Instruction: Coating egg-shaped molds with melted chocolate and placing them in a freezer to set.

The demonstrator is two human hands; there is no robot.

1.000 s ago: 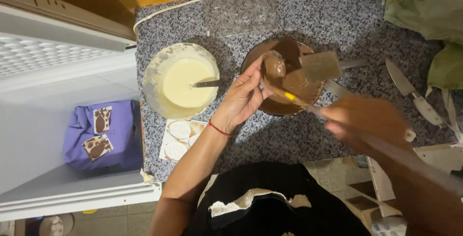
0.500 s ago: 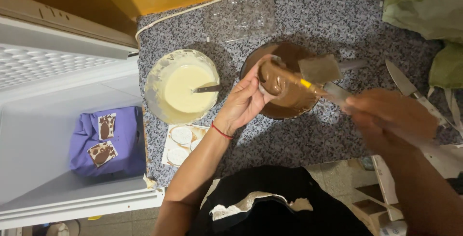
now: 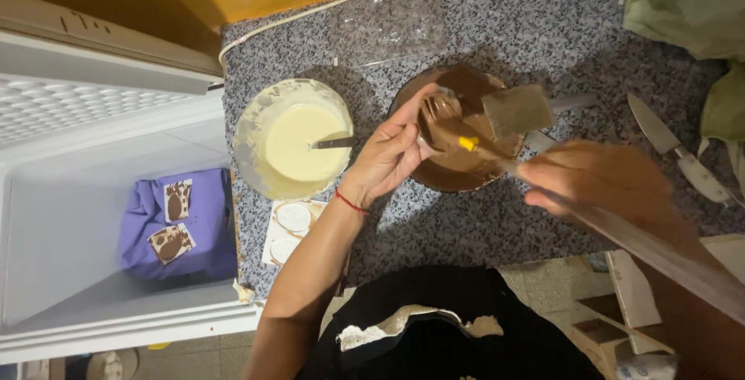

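1. Left hand (image 3: pixel 388 155) is closed around a small chocolate-coated mould (image 3: pixel 439 116), tilted over the brown bowl (image 3: pixel 434 178) so drips fall inside.
2. Right hand (image 3: pixel 594 178) grips a brush handle (image 3: pixel 485 149), its tip at the mould.
3. Cream bowl (image 3: pixel 260 108) stands beside it on the desk (image 3: pixel 497 31).

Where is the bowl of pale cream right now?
The bowl of pale cream sits on the speckled counter, left of the chocolate bowl, beside the open white freezer.
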